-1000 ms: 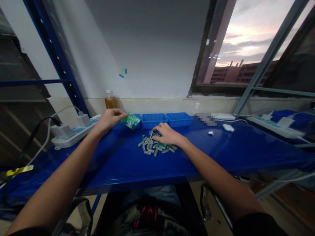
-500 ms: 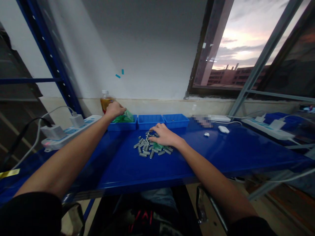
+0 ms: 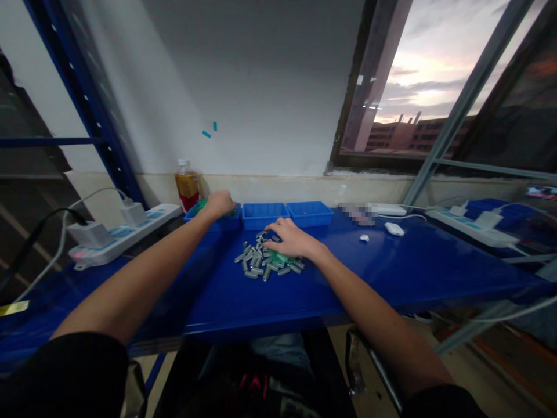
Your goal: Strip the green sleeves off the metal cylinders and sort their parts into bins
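Observation:
My left hand [image 3: 219, 204] reaches into the leftmost blue tray [image 3: 194, 212], fingers curled down over a green bag whose edge [image 3: 199, 204] peeks out beside it. My right hand [image 3: 290, 238] rests palm down on a pile of small grey metal cylinders [image 3: 256, 263] on the blue table [image 3: 369, 273]. Its fingers are bent over the pile and a bit of green plastic [image 3: 278, 258] shows under the palm. What its fingers grip, if anything, is hidden.
Two more blue trays [image 3: 264, 213] [image 3: 310, 212] stand in a row at the back. A bottle of amber liquid [image 3: 187, 186] stands behind the left tray. A power strip with chargers [image 3: 117, 230] lies at left, another [image 3: 472, 223] at right, with a white mouse [image 3: 394, 229].
My left hand carried the green bag back and down into the leftmost tray. My right hand stayed on the pile of cylinders.

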`<state>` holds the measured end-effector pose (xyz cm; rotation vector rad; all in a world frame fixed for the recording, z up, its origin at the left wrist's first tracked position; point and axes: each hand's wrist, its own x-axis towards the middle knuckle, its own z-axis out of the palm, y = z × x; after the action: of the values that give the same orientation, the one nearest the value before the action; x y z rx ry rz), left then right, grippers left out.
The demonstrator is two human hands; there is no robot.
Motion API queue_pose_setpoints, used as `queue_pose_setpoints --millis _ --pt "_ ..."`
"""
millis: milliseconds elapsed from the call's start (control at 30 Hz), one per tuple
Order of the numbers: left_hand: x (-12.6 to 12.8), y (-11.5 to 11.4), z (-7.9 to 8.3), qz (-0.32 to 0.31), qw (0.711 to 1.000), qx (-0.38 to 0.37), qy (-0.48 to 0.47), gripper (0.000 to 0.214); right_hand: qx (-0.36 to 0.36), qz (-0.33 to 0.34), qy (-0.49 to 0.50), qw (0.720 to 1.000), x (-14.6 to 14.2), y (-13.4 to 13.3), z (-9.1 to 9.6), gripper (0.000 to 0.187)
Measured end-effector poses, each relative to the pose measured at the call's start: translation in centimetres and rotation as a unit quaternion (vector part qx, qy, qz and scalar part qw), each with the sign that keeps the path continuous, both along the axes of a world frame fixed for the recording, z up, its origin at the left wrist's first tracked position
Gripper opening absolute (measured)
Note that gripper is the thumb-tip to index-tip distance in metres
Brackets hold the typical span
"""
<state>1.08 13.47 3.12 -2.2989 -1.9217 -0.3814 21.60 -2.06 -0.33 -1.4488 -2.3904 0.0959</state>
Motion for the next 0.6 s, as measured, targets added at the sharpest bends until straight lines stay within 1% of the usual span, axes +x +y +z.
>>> queue_pose_setpoints --millis 67,133,233,300,400,500,600 --pt "-0.1 -0.4 -0.5 -0.010 0.999 0.041 -0.019 0.032 -0.003 -0.001 0.001 1.000 0.1 0.0 0.1 0.045" --pt "-0.4 -1.1 -1.0 -0.035 0.992 0.108 -0.058 0.031 -0.005 -0.003 0.000 1.000 0.1 0.0 0.2 0.046" --pt "-1.1 -2.7 -1.9 -0.117 0.969 0.190 -0.108 0.025 -0.005 -0.007 -0.004 1.000 0.3 0.0 0.4 0.047" --pt "-1.8 -3.9 -2.4 -0.162 0.956 0.215 -0.122 0.020 -0.004 -0.009 -0.007 1.000 0.4 0.0 0.5 0.048" --pt "-2.7 -5.7 -2.9 -0.203 0.948 0.210 -0.125 0.015 -0.024 -0.003 -0.010 1.000 0.9 0.0 0.9 0.049" --pt "-3.2 -7.1 -3.1 -0.236 0.949 0.166 -0.123 0.011 -0.074 0.018 -0.015 0.997 1.5 -0.2 1.3 0.047" --pt "-2.9 -8.0 -3.2 -0.284 0.942 0.122 -0.130 0.011 -0.116 0.029 -0.029 0.992 2.1 -0.3 1.6 0.046"
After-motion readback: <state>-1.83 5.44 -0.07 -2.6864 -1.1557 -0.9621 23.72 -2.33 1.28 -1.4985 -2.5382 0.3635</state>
